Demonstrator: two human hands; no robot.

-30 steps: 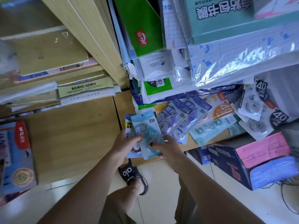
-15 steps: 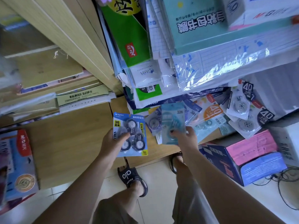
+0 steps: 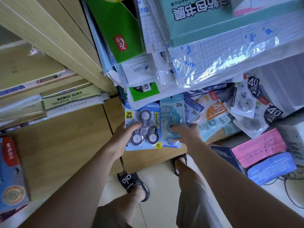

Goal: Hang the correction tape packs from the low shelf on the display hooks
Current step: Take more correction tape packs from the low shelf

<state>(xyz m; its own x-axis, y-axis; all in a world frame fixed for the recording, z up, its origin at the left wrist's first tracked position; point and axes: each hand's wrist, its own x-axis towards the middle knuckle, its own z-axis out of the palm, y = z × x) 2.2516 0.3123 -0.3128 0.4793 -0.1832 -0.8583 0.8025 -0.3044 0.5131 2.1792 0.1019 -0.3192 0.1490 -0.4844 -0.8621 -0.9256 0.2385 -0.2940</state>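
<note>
A blue three-roll correction tape pack [image 3: 142,127] marked 36 is held upright in the left hand [image 3: 122,139]; touching its right edge, a light-blue 30m pack [image 3: 171,119] is pinched by the right hand [image 3: 185,134]; more packs [image 3: 230,116] lie jumbled on the low shelf [image 3: 113,111].

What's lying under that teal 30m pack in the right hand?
Beneath the teal 30m pack, gripped by the right hand, more blue 30m packs fan out on the wooden shelf. How many lie underneath is hidden.
</note>
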